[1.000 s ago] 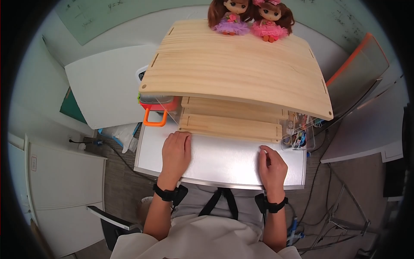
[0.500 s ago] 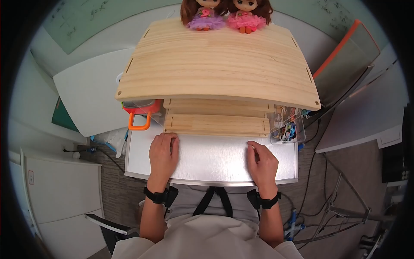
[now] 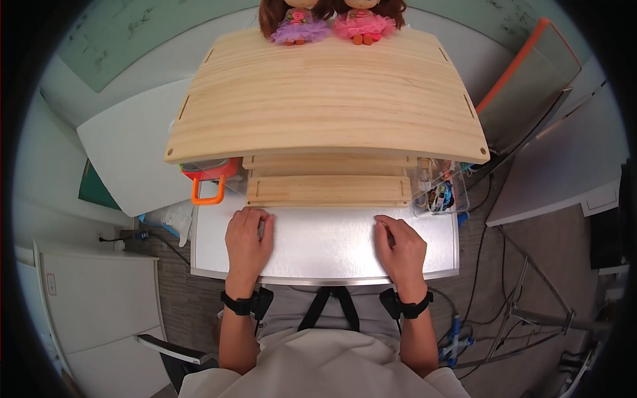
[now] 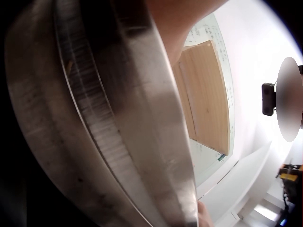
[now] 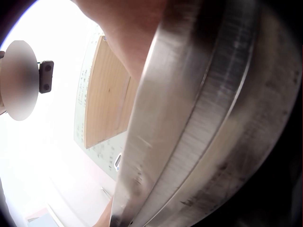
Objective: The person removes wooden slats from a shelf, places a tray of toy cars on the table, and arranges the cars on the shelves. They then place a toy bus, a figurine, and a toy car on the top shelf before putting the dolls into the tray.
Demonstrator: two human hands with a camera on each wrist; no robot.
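My left hand rests on the left part of the silvery metal tabletop, its fingers loosely bent and holding nothing. To the right, my right hand lies on the same surface, also loosely curled around nothing. Just beyond the fingertips stands a light wooden shelf, with a broad top board and narrower lower steps. Both wrist views are mostly filled by the table's metal edge, with only part of each hand showing above it.
Two dolls in a purple dress and a pink dress sit on the top board. Left under it is a red box with an orange handle. A clear bin of small items stands right. Cables run along the floor.
The head view has shifted, so the shelf and dolls appear further left, with the dolls' heads now cut off at the top. Both hands stay in place on the table.
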